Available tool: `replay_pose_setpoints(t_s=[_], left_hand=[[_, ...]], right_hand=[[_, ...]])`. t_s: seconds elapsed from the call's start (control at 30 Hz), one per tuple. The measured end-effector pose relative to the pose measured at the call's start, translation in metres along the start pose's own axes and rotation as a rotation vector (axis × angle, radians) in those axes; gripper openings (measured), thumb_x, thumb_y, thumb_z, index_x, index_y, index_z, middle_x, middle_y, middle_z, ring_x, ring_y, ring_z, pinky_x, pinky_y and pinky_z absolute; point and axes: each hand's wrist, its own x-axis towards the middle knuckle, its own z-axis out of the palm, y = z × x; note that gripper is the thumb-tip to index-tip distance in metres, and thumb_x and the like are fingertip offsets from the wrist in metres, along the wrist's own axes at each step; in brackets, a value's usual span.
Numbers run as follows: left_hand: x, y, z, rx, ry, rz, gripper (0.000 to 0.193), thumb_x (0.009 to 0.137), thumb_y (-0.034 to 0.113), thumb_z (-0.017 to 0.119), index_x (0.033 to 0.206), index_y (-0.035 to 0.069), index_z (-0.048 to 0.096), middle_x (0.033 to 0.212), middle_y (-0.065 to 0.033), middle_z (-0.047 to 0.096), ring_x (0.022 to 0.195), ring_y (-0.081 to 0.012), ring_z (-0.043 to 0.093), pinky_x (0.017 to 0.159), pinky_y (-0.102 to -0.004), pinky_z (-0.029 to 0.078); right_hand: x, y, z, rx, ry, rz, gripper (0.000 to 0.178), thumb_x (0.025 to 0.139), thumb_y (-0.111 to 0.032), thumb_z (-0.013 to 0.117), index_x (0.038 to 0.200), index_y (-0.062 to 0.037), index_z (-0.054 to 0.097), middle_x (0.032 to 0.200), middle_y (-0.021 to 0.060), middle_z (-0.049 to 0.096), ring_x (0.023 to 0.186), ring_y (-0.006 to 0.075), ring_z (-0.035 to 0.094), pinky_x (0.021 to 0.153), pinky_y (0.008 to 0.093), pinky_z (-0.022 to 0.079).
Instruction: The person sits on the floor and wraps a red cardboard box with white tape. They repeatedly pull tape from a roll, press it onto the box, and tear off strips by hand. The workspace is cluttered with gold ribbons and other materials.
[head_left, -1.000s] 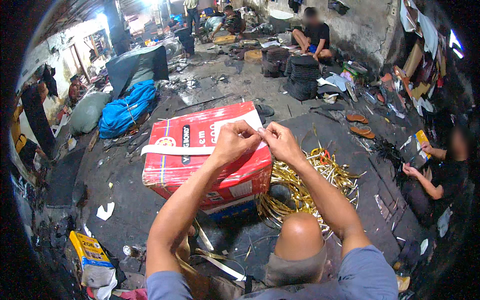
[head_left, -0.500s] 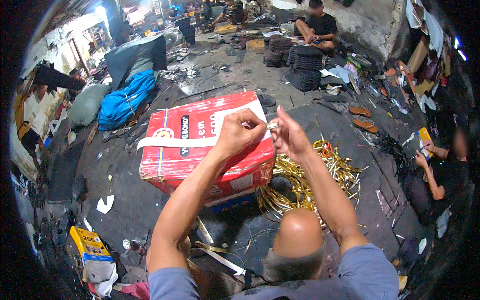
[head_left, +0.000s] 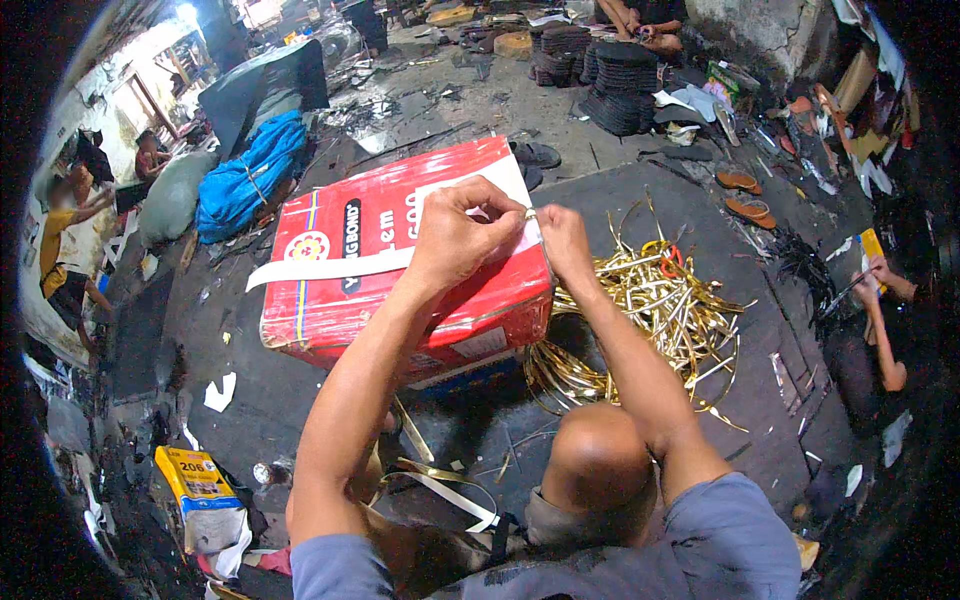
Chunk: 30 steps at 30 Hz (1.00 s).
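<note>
In front of me stands a red carton (head_left: 385, 235) with a white sheet lying on its top near the right edge. Over that edge my left hand (head_left: 462, 235) is closed in a pinch. A long white strip (head_left: 330, 268) lies across the carton, running from its left edge to beneath my left hand. My right hand (head_left: 563, 245) meets the left one, its fingers pressed together. Between the two hands a small pale-gold strip end (head_left: 531, 214) shows; whether it joins the white strip is hidden. Beside the carton, below my right hand, lies a tangled heap of gold strips (head_left: 655, 315).
Left of the carton sits a blue bundle (head_left: 250, 180); a yellow can-like pack (head_left: 195, 490) stands lower left. Stacked black pieces (head_left: 618, 88) and orange sandals (head_left: 748, 210) lie farther off. At the right another person's hands (head_left: 875, 275) work on a yellow item.
My right hand, apart with fingers spread before, has closed in against the left at the small strip end. The view has shifted, bringing people at the far left into sight.
</note>
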Motion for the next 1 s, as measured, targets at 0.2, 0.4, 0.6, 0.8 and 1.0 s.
replay_pose_setpoints(t_s=[0.2, 0.4, 0.6, 0.8, 1.0], left_hand=[[0.004, -0.013, 0.001, -0.107, -0.013, -0.082, 0.006, 0.085, 0.008, 0.079, 0.086, 0.002, 0.08, 0.083, -0.0047, 0.076, 0.074, -0.0103, 0.069, 0.068, -0.0272, 0.055], [0.008, -0.008, 0.006, -0.132, -0.03, -0.027, 0.006, 0.084, 0.006, 0.079, 0.087, 0.002, 0.08, 0.084, -0.0046, 0.076, 0.076, -0.0106, 0.069, 0.07, -0.0272, 0.056], [0.008, -0.012, 0.006, -0.098, -0.025, -0.044, 0.005, 0.084, 0.006, 0.078, 0.088, 0.002, 0.08, 0.085, -0.0045, 0.076, 0.077, -0.0103, 0.07, 0.07, -0.0276, 0.056], [0.013, -0.011, 0.009, -0.098, -0.033, -0.059, 0.005, 0.085, 0.006, 0.079, 0.088, 0.002, 0.08, 0.087, -0.0043, 0.076, 0.079, -0.0102, 0.07, 0.072, -0.0274, 0.057], [0.006, -0.014, 0.0, -0.121, -0.037, -0.027, 0.006, 0.087, 0.004, 0.078, 0.091, 0.002, 0.081, 0.089, -0.0041, 0.074, 0.081, -0.0105, 0.069, 0.072, -0.0259, 0.057]], right_hand=[[-0.052, 0.124, 0.033, -0.089, -0.069, 0.06, 0.025, 0.094, -0.018, 0.062, 0.088, 0.0045, 0.072, 0.086, 0.0256, 0.072, 0.074, 0.0341, 0.071, 0.069, 0.049, 0.052], [-0.094, 0.221, 0.056, -0.239, -0.173, 0.064, 0.023, 0.093, -0.017, 0.061, 0.088, 0.0038, 0.071, 0.094, 0.0242, 0.076, 0.079, 0.0339, 0.072, 0.073, 0.0469, 0.057], [-0.107, 0.221, 0.05, -0.373, -0.196, 0.253, 0.022, 0.093, -0.016, 0.061, 0.09, 0.0037, 0.071, 0.096, 0.025, 0.075, 0.084, 0.0372, 0.073, 0.076, 0.0477, 0.058], [-0.138, 0.252, 0.031, -0.545, -0.187, 0.419, 0.021, 0.093, -0.014, 0.061, 0.093, 0.0037, 0.071, 0.099, 0.0259, 0.075, 0.088, 0.0404, 0.074, 0.079, 0.0486, 0.059], [-0.166, 0.245, 0.035, -0.599, -0.127, 0.468, 0.02, 0.092, -0.013, 0.061, 0.096, 0.0036, 0.072, 0.101, 0.0267, 0.075, 0.092, 0.0437, 0.074, 0.082, 0.0494, 0.061]])
